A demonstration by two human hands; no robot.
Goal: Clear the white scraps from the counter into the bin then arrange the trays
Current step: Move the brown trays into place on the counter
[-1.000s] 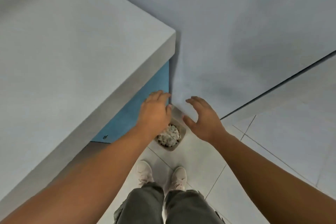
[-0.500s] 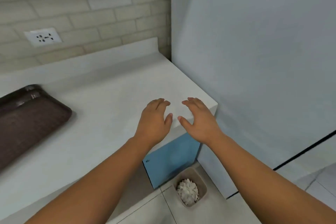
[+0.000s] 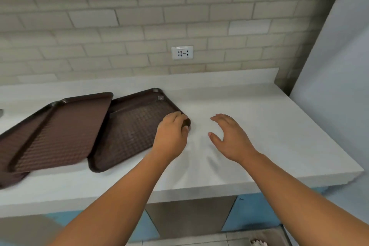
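Note:
Brown ribbed trays lie on the white counter point(image 3: 269, 126). The right tray point(image 3: 129, 126) lies flat and angled, with a second rim showing under its far corner. A left tray point(image 3: 65, 128) lies tilted, overlapping another tray point(image 3: 10, 146) at the far left. My left hand point(image 3: 171, 134) is at the right tray's near right corner, fingers curled over the rim and thumb at the edge. My right hand point(image 3: 229, 136) hovers over bare counter to the right, fingers spread and holding nothing. White scraps in the bin point(image 3: 258, 243) peek in at the bottom edge.
A brick wall with a white socket point(image 3: 182, 52) backs the counter. A tall grey panel point(image 3: 339, 56) bounds the counter's right end. Blue cabinet fronts point(image 3: 249, 213) sit below the counter's front edge.
The view swung up from the floor bin to the counter and left toward the trays. My left hand moved from the counter's corner onto the right tray's corner; my right hand followed, staying spread.

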